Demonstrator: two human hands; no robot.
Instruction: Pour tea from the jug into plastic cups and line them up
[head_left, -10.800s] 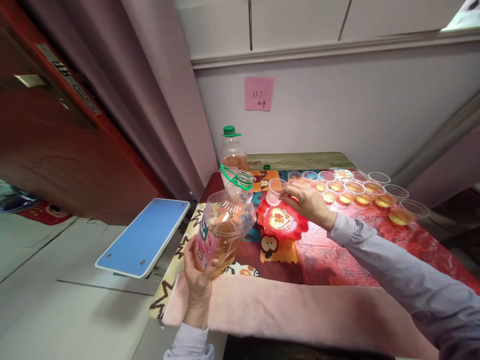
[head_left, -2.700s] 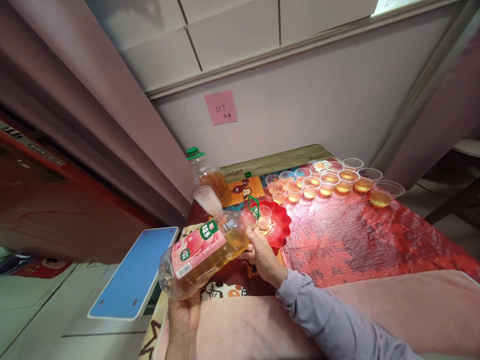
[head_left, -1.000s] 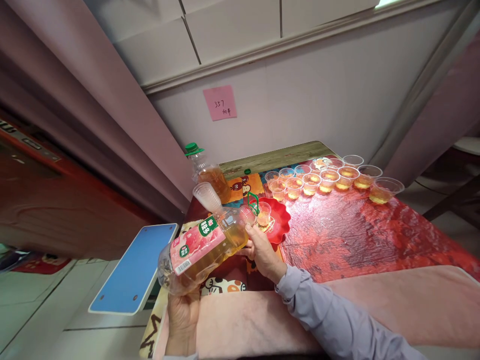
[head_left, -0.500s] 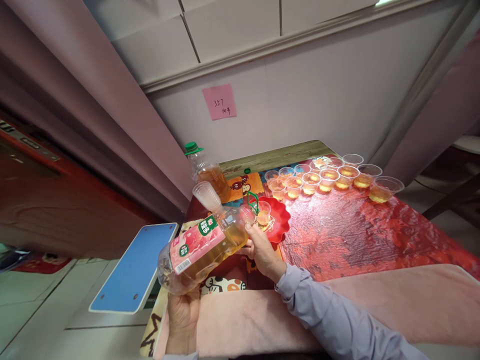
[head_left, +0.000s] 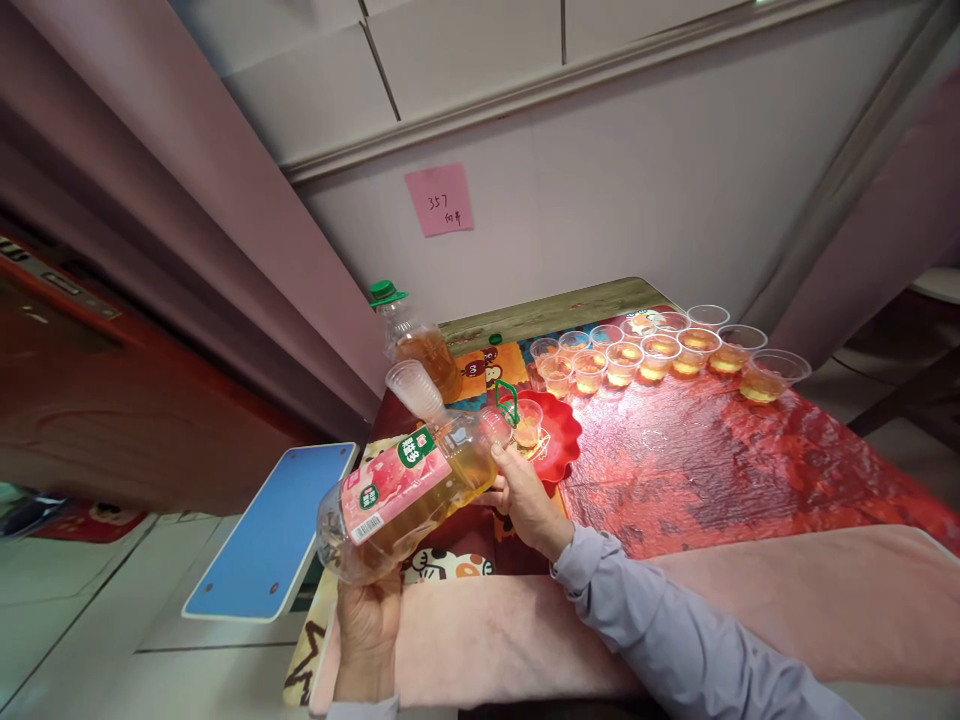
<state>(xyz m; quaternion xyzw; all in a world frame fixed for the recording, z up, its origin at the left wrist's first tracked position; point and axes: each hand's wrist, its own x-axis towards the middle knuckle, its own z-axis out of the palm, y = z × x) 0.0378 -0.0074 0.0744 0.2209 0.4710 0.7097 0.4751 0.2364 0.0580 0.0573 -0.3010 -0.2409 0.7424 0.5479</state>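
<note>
Left hand (head_left: pixel 369 618) supports the base of the tilted bottle (head_left: pixel 405 492) from below; right hand (head_left: pixel 529 502) holds it near the neck, which points at the cup (head_left: pixel 529 424) on the red plate (head_left: pixel 567 440); too steep a tilt could overfill that cup, a neck bump could tip it; swinging back could topple the cup stack (head_left: pixel 414 388) behind.

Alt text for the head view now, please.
Left hand and right hand hold a pink-labelled bottle tilted toward a cup on a red plate. Right of it stand cups in rows, several holding amber drink; a capped bottle stands behind.
</note>
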